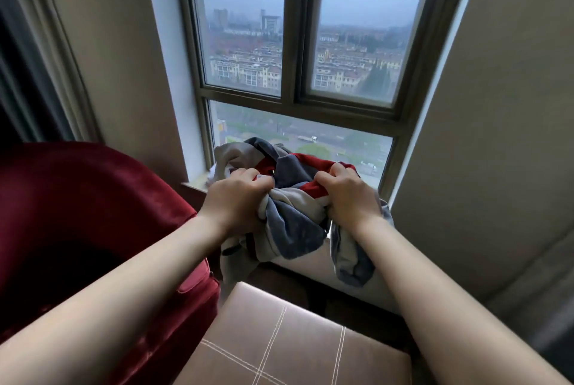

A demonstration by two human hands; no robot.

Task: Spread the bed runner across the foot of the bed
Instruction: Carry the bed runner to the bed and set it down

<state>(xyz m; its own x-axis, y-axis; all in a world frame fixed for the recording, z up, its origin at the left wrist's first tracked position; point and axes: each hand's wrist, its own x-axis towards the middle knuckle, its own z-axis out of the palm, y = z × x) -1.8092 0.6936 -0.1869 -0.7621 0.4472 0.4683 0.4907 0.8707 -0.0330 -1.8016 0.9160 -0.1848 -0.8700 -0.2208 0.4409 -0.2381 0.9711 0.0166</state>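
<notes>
Both hands bunch a soft runner at the windowsill

The plush grey, blue and red bed runner (292, 213) sits crumpled at twelve o'clock; left hand (236, 201) and right hand (349, 198) have fingers curled tight into its folds; velvety red armchair (93, 213) at nine o'clock; stitched brown leather stool (279, 344) at six.

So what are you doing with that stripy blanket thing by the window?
Both hands are gripping the bed runner, a bunched-up cloth in grey, blue and red. The left hand and the right hand each hold a fistful of it over the windowsill, beside a red armchair. It is still crumpled, not spread, and no bed is in view.
</notes>
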